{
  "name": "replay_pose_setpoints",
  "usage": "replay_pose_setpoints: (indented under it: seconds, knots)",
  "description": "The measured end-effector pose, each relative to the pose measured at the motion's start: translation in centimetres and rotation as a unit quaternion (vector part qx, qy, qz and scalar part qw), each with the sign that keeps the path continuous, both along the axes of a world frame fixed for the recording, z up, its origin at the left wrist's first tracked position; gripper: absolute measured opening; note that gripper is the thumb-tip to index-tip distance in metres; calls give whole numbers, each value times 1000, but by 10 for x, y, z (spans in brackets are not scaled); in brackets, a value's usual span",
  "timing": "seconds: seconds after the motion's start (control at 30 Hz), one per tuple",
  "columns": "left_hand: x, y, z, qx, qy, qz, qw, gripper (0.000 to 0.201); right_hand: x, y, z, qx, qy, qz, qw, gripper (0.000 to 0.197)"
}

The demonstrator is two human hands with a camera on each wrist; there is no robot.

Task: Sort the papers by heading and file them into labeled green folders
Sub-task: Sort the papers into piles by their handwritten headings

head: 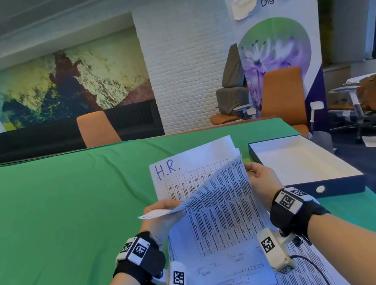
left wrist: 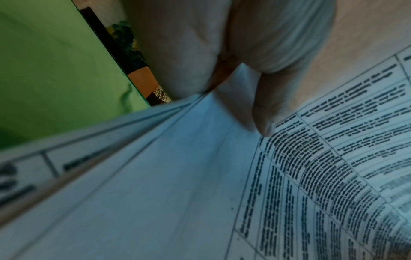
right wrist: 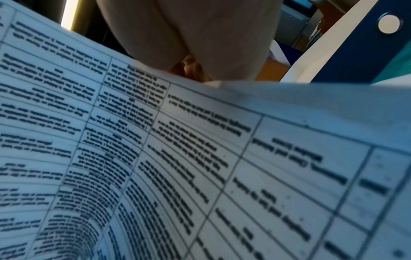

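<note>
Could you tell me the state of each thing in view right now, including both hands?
Left hand: pinches the front sheet's left edge.
Right hand: grips the stack's right edge.
Front sheet: curled forward, peeled from the stack.
H.R. sheet: exposed behind it, heading readable.
Box: open, nothing visible inside.
Loose papers: lying flat on the table.

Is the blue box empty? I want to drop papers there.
Seemingly empty: the head view shows the box with a bare white inside; its near inner corner is hidden behind its wall.
</note>
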State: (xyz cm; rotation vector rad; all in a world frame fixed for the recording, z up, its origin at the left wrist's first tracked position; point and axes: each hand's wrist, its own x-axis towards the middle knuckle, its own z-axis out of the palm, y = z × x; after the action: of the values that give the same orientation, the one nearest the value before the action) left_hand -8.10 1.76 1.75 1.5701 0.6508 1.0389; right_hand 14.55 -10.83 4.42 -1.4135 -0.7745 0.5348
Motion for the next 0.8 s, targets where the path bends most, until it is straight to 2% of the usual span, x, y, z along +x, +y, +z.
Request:
replay_pose_setpoints:
  seconds: [0.1, 0.2, 0.3, 0.43, 0.53, 0.67, 0.8]
  knots:
    - [2, -2, 7, 12, 9, 2, 1000, 33, -3, 1, 7, 17, -35, -13, 999, 17]
    - [8, -9, 24, 58, -4, 64, 996, 21, -9, 2, 22, 64, -43, -34, 996, 16]
    - [13, -11, 28, 54, -13, 103, 993, 16, -14, 2, 31, 104, -33, -45, 993, 12]
    - [12, -16, 14, 19, -17, 104, 994, 26, -16, -5, 19, 65, -19, -14, 998, 20]
    - [7, -20, 11, 48, 24, 76, 996, 10, -16, -10, 7, 33, -25, -10, 999, 25]
    - [9, -25, 14, 61, 22, 56, 996, 21, -23, -14, 11, 25, -62, 9, 998, 20]
    - [12, -28, 16, 73, 28, 63, 995, 17, -26, -18, 14, 13, -98, 20, 995, 14]
